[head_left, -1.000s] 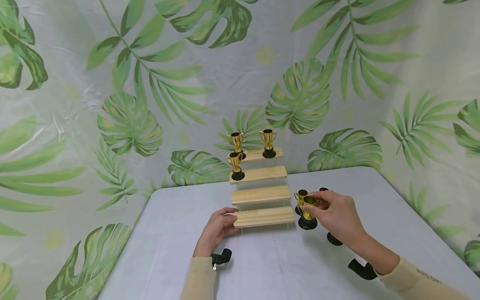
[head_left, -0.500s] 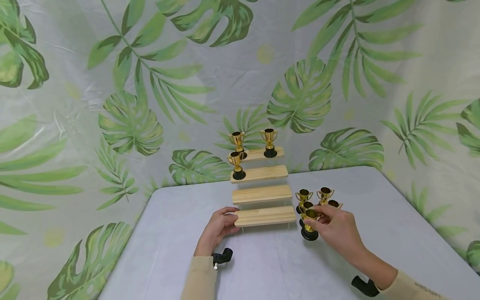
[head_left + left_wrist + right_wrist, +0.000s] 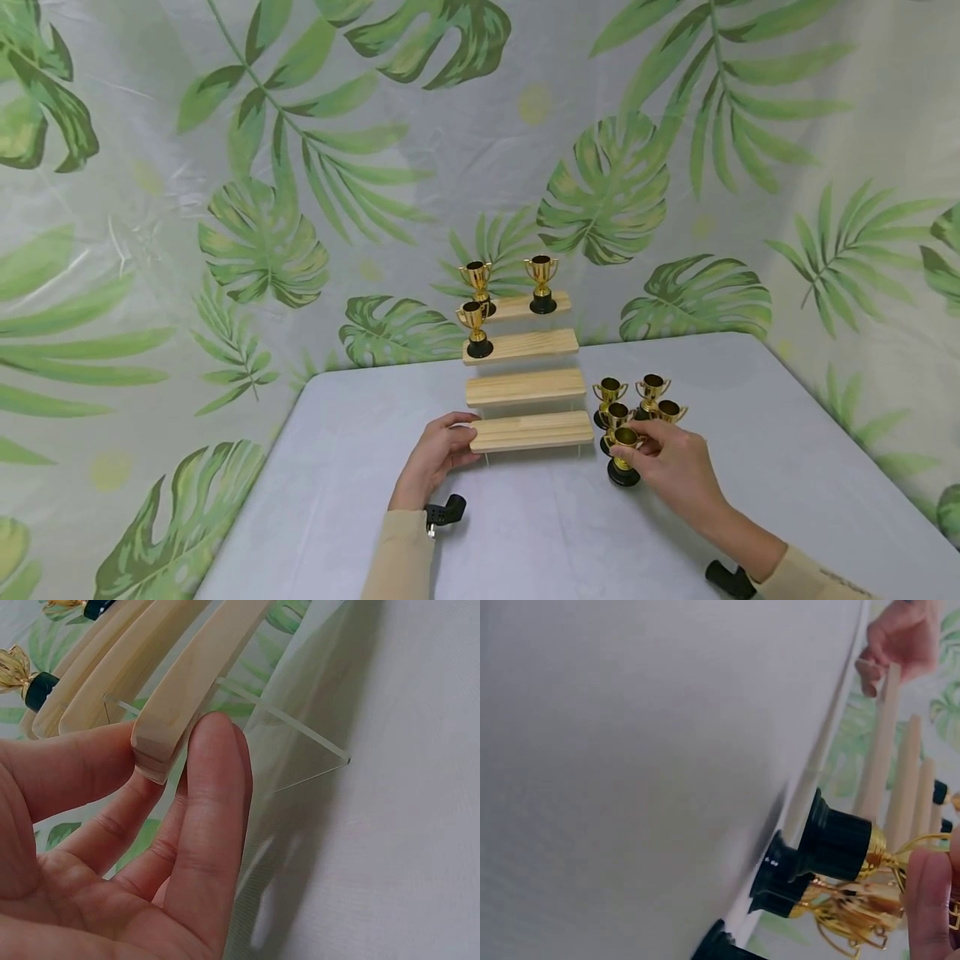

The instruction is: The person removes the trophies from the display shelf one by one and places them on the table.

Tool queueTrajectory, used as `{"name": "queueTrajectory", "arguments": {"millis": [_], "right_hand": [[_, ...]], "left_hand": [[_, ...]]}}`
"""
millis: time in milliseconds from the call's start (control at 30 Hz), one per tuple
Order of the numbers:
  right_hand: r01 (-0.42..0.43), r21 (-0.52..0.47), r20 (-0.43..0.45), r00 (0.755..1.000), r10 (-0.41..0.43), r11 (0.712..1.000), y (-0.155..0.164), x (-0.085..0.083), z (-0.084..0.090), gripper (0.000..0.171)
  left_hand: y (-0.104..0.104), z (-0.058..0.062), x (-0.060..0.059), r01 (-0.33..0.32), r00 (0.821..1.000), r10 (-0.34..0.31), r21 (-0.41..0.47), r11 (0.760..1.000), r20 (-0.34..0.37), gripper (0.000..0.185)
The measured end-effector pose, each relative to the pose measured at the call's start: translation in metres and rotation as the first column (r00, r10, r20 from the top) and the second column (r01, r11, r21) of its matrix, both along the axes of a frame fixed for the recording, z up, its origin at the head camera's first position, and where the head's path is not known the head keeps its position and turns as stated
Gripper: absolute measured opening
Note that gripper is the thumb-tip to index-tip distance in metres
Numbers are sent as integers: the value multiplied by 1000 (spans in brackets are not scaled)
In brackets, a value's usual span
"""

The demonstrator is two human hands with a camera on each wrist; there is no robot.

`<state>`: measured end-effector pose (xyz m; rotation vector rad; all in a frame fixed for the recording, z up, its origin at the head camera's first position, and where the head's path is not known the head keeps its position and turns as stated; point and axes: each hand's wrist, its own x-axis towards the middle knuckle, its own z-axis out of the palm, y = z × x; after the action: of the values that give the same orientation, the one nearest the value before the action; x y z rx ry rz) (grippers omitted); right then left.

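Left hand (image 3: 435,454): thumb and fingers pinch left end of lowest plank (image 3: 532,432). Held trophy (image 3: 623,468): near upright, just beyond plank's right end, before four other trophies (image 3: 611,390). Right hand (image 3: 678,467): nearer hand, pinches held trophy's cup.

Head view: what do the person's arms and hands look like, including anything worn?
Both sleeves are beige; the right one has a dark marking, too small to read. A small black fitting shows at each wrist. The hands wear no gloves.
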<state>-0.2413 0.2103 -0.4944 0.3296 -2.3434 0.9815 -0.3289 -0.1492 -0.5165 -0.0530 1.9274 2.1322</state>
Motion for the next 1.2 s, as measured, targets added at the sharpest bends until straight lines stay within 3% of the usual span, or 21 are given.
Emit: {"name": "queueTrajectory", "arguments": {"millis": [333,667,1000,1200], "right_hand": [[10,7,5,1000,-10,1000,4,-6,-7,41],[-20,4,142,990,20,1000,3,-5,-7,43],[-33,77,104,994,25,996,4,-4,-2,40],[-38,120,139,990,22,992,5,-4,1,42]], "left_hand": [[0,-1,0,-5,1000,5,2,1000,-6,42],[-1,0,1,6,1000,-6,9,1000,-1,41],[-2,-1,0,17,1000,-16,22,1000,-22,43],[0,-2,-1,5,1000,-5,17,1000,-4,40]]}}
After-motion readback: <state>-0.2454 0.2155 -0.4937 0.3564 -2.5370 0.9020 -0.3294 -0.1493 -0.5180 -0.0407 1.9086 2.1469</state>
